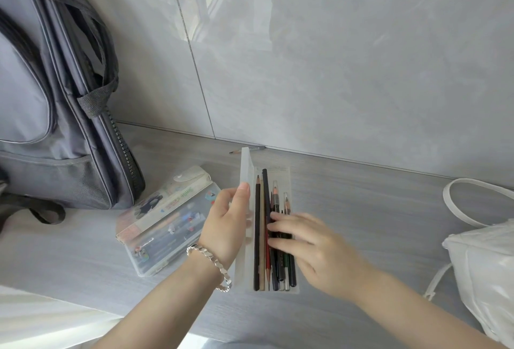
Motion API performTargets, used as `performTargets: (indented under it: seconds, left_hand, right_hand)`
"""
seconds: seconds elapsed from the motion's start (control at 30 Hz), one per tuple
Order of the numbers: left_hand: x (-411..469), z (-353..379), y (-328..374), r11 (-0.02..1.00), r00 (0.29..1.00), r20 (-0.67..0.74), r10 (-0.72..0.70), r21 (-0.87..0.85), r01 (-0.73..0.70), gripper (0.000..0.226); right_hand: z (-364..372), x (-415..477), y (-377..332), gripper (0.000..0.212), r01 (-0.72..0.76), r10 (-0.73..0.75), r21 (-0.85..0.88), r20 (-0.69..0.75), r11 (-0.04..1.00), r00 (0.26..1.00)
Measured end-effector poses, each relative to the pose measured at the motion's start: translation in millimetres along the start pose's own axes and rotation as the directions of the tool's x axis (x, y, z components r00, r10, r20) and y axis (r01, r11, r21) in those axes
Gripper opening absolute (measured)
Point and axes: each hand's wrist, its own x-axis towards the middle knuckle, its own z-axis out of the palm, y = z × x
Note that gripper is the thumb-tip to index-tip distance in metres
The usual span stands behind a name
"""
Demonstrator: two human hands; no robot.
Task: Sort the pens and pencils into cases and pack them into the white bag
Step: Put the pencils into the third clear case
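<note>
A clear case point(279, 174) is laid open at the middle of the bench point(361, 195), long side running 12 to 6 o'clock. Its lid point(246, 165) is stood up on edge at the case's 9 o'clock side and is pinched by the left hand point(225, 226), grip clamped on it, thumb flat along the lid face. A bracelet point(208, 259) is worn on that wrist. Pencils point(257, 237) are packed side by side in the tray. The right hand point(311, 248) is laid over them, grip apart, straight fingers resting on the shafts. A second case point(167, 223), stickered and shut, is seen at 9 o'clock. A backpack point(55, 126) is propped at 10 o'clock. A loose pencil point(236, 151) is left by the wall point(333, 56) at 12 o'clock. The white bag point(484, 265) is set at 3 o'clock, well apart.
</note>
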Motion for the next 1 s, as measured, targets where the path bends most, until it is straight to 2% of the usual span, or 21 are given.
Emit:
performTargets:
  seconds: [0.1,0.17,0.27,0.33,0.4,0.5,0.57,0.63,0.67,0.73,0.8,0.87,1.0]
  left_hand:
    - [1.0,1.3,0.9,1.0,1.0,0.017,-0.004,-0.03,0.004,0.041]
    - [2.2,1.2,0.7,0.999,1.0,0.02,-0.008,-0.038,0.009,0.039]
    - [5.0,-0.1,-0.7,0.999,1.0,0.006,-0.011,-0.038,0.011,0.038]
    - [11.0,-2.1,-1.9,0.999,0.999,-0.004,-0.032,-0.039,0.032,0.037]
    - [17.6,-6.8,0.6,0.998,0.998,-0.026,-0.052,-0.039,0.051,0.033]
    - [34.7,-18.8,5.9,1.0,0.995,-0.096,-0.027,0.0,0.027,0.033]
    - [46.9,-31.2,11.0,0.999,0.988,-0.155,0.003,0.053,0.005,0.027]
    - [61.8,-44.9,13.9,0.996,0.98,-0.196,0.022,0.092,-0.004,0.029]
    - [67.6,-50.3,14.8,0.994,0.978,-0.206,0.03,0.111,-0.008,0.032]
    - [77.5,-59.1,17.9,0.989,0.971,-0.235,0.049,0.145,-0.015,0.039]
    - [88.0,-65.5,19.6,0.988,0.966,-0.255,0.045,0.152,-0.006,0.042]
    - [96.4,-68.7,20.2,0.99,0.966,-0.256,0.035,0.14,0.002,0.043]
    - [107.1,-68.2,16.7,0.992,0.971,-0.239,0.005,0.126,0.025,0.042]
  right_hand:
    - [0.6,0.6,0.8,0.037,-0.138,0.136,-0.054,-0.031,0.989,0.99]
    - [6.9,-0.3,1.3,0.041,-0.157,0.159,-0.117,0.001,0.981,0.987]
    - [15.7,2.3,-1.5,0.036,-0.155,0.158,-0.115,0.01,0.981,0.987]
    - [19.4,6.3,-1.5,0.029,-0.169,0.169,-0.055,-0.014,0.984,0.986]
    - [19.5,15.0,4.0,0.027,-0.233,0.238,0.095,-0.052,0.968,0.97]
    - [18.4,40.3,27.9,0.025,-0.396,0.443,0.306,-0.102,0.866,0.891]
    - [22.8,60.3,52.4,0.022,-0.508,0.55,0.277,-0.098,0.815,0.829]
    - [33.3,79.0,72.6,0.026,-0.589,0.592,0.125,0.019,0.798,0.806]
    - [40.3,85.3,77.5,0.03,-0.57,0.562,0.048,0.123,0.82,0.818]
    - [58.7,95.4,81.6,0.037,-0.422,0.4,-0.026,0.373,0.906,0.837]
    - [74.7,105.8,77.3,0.034,-0.322,0.309,-0.078,0.558,0.944,0.77]
    - [85.4,114.5,72.5,0.029,-0.325,0.348,-0.153,0.61,0.933,0.712]
    - [98.1,127.1,72.9,0.023,-0.292,0.373,-0.235,0.658,0.927,0.654]
